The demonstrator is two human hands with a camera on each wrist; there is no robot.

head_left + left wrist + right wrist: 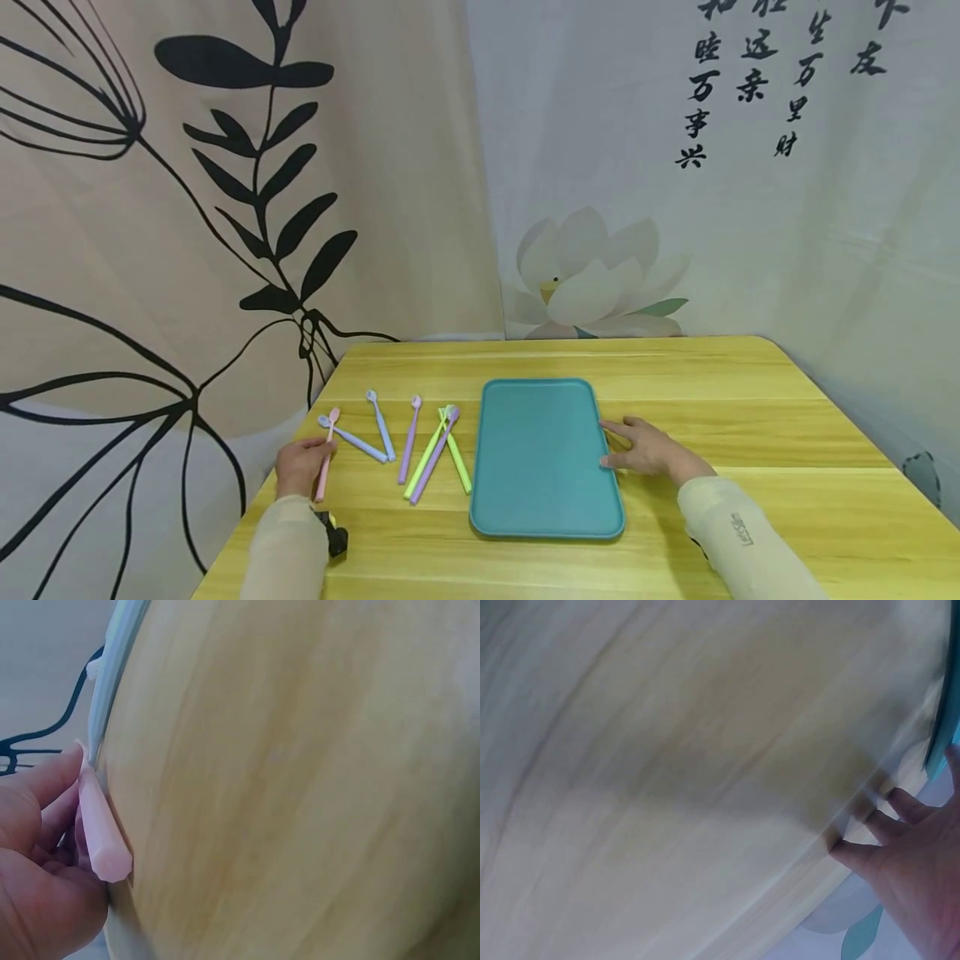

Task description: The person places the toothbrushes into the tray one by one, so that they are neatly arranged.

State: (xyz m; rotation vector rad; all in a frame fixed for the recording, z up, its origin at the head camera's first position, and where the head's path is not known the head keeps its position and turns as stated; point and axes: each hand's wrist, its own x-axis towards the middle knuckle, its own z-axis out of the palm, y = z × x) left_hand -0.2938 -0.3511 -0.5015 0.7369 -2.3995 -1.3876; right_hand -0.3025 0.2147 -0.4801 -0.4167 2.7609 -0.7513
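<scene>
At the table's left side, my left hand (302,465) pinches a pink toothbrush (324,475) by its handle. In the left wrist view the blunt end of that pink handle (109,851) points toward the camera, with curled fingers beside it. Two blue toothbrushes (362,444) lie just right of this hand, one partly behind the pink one. My right hand (648,450) has its fingers spread and touches the right edge of a teal tray (543,458). The right wrist view shows this hand (907,855) with only a strip of the tray (946,705).
Between the left hand and the tray lie a purple toothbrush (409,442) and a crossed group of green (459,462) and purple (433,458) ones. The wooden table (750,517) reaches back to a printed curtain (420,208). A black device (336,537) sits at the left wrist.
</scene>
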